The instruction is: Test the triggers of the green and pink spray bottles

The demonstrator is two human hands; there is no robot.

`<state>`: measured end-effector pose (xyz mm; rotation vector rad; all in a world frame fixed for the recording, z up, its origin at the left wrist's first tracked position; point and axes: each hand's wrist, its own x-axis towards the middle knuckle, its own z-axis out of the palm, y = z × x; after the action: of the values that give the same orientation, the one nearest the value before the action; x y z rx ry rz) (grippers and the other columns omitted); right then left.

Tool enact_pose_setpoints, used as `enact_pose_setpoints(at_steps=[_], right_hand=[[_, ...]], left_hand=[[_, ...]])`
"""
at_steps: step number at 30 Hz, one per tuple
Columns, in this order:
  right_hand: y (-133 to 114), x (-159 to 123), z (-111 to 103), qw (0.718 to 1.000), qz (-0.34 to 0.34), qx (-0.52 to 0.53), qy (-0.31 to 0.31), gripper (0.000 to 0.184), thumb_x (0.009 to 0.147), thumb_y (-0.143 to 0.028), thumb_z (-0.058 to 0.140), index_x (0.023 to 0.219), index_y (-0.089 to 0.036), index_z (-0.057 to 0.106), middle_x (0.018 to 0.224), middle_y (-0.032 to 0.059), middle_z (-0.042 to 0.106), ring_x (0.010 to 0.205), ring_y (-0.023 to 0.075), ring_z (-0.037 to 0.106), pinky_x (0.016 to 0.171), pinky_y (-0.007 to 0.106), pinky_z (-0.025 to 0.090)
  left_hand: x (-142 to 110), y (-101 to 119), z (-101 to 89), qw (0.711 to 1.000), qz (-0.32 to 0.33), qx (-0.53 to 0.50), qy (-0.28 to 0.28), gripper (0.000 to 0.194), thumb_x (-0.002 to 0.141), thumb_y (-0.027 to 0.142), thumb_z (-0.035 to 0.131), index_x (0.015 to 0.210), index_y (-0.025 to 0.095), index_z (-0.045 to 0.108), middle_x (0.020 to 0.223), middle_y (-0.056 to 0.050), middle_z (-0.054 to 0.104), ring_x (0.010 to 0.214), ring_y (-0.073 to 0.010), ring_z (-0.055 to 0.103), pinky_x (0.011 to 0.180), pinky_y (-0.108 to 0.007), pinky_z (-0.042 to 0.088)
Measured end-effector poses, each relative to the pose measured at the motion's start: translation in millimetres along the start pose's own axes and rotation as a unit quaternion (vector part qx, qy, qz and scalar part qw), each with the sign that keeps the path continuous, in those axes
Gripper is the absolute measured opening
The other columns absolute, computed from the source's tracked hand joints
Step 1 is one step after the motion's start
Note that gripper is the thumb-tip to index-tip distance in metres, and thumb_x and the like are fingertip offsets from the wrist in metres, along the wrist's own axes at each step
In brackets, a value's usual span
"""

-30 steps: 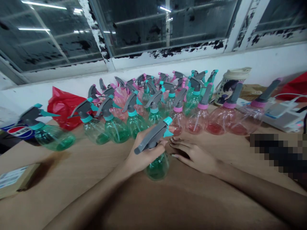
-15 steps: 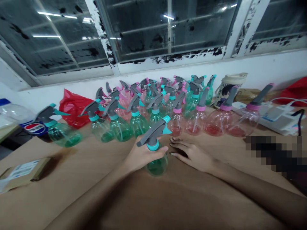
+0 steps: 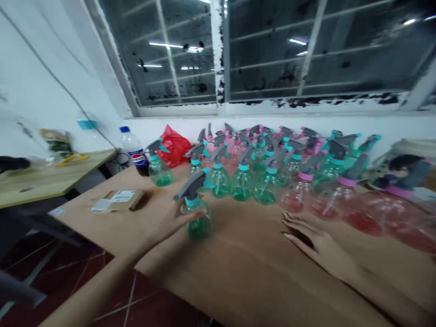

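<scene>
My left hand is wrapped round a green spray bottle with a grey trigger head and a turquoise collar, its thumb across the front. The bottle is upright; whether its base touches the table I cannot tell. To the right, my right hand rests on the tabletop with fingers stretched out and holds nothing. Just beyond it stand pink spray bottles with pink collars. A row of green spray bottles stands behind the held one, and several more crowd toward the wall.
A cola bottle, a red plastic bag and a lone green spray bottle stand at the back left. Nearer lies a flat cardboard parcel. A second table is at the far left. A patterned jug is at the right.
The view has swung left, bringing the second table and floor into sight. My left hand has carried the green spray bottle leftward, away from my right hand, which stays on the table.
</scene>
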<state>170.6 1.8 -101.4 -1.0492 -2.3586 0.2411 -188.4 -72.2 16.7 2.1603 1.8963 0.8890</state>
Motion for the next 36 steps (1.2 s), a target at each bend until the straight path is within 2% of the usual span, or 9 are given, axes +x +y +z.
enact_pose_setpoints(at_steps=[5,8,10,12,15,21,24,29,36], right_hand=[[11,-5,8,1.0,0.008,-0.024,-0.007,0.04,0.084,-0.047,0.041,0.115,-0.025,0.055,0.122,0.0054,0.056,0.114,0.026,0.05,0.096,0.047,0.041],[7,-3,10,0.998,0.0,-0.057,-0.013,0.041,0.083,-0.049,0.041,0.116,-0.028,0.054,0.122,0.0033,0.056,0.112,0.0277,0.052,0.094,0.051,0.042],[-10,7,9,0.998,0.0,-0.067,-0.016,0.038,0.083,-0.049,0.04,0.113,-0.031,0.055,0.119,0.0014,0.058,0.108,0.0273,0.054,0.091,0.05,0.045],[-37,27,9,0.998,0.003,-0.052,-0.019,0.033,0.084,-0.048,0.041,0.107,-0.032,0.058,0.112,0.0005,0.062,0.103,0.0256,0.058,0.086,0.044,0.048],[-88,75,14,1.0,-0.012,0.007,-0.003,0.03,0.084,-0.047,0.043,0.102,-0.029,0.059,0.102,0.0024,0.066,0.079,0.0213,0.065,0.068,0.035,0.054],[-161,178,47,0.998,-0.032,0.035,0.053,0.046,0.084,-0.045,0.043,0.12,-0.017,0.049,0.097,0.0113,0.064,0.07,0.0229,0.063,0.071,0.043,0.051],[-176,208,64,0.995,-0.008,0.0,0.095,0.056,0.082,-0.044,0.046,0.127,-0.01,0.042,0.108,0.0196,0.059,0.082,0.0303,0.062,0.07,0.047,0.049],[-182,234,82,0.994,0.051,-0.041,0.09,0.072,0.08,-0.042,0.048,0.135,-0.002,0.027,0.09,0.021,0.063,0.073,0.0314,0.062,0.061,0.043,0.046],[-182,252,87,0.991,0.095,-0.038,0.084,0.067,0.077,-0.042,0.053,0.124,0.004,0.039,0.095,0.025,0.06,0.079,0.0312,0.061,0.062,0.039,0.044]], left_hand=[[6,-76,-24.5,0.993,-0.065,0.011,0.094,0.035,0.077,0.047,0.054,0.094,0.017,0.059,0.092,-0.006,0.065,0.084,-0.0235,0.059,0.073,-0.032,0.046],[19,-103,-26.9,0.986,-0.086,0.023,0.143,0.039,0.078,0.051,0.051,0.092,0.015,0.057,0.084,-0.005,0.064,0.076,-0.0214,0.058,0.065,-0.03,0.044],[28,-113,-25.4,0.983,-0.086,0.026,0.161,0.04,0.077,0.051,0.051,0.094,0.015,0.055,0.082,-0.005,0.063,0.073,-0.02,0.056,0.063,-0.029,0.043],[37,-117,-23.1,0.982,-0.081,0.029,0.169,0.04,0.077,0.052,0.051,0.091,0.015,0.055,0.077,-0.004,0.061,0.069,-0.0188,0.055,0.06,-0.028,0.041],[49,-118,-19.4,0.98,-0.069,0.044,0.181,0.037,0.076,0.053,0.052,0.082,0.016,0.054,0.071,-0.003,0.056,0.066,-0.0183,0.053,0.06,-0.028,0.04],[65,-121,-13.1,0.972,-0.034,0.087,0.217,0.039,0.076,0.055,0.053,0.073,0.016,0.052,0.085,-0.008,0.052,0.082,-0.0231,0.052,0.073,-0.033,0.041],[71,-124,-12.1,0.971,-0.019,0.101,0.215,0.039,0.077,0.055,0.051,0.074,0.016,0.052,0.084,-0.008,0.052,0.084,-0.0236,0.052,0.076,-0.033,0.041],[80,-127,-10.1,0.969,-0.009,0.116,0.219,0.039,0.075,0.055,0.054,0.081,0.016,0.055,0.088,-0.009,0.054,0.089,-0.0247,0.053,0.078,-0.034,0.042],[92,-126,-7.5,0.967,-0.015,0.118,0.223,0.039,0.074,0.054,0.056,0.087,0.017,0.056,0.091,-0.01,0.057,0.089,-0.0256,0.055,0.077,-0.035,0.043]])
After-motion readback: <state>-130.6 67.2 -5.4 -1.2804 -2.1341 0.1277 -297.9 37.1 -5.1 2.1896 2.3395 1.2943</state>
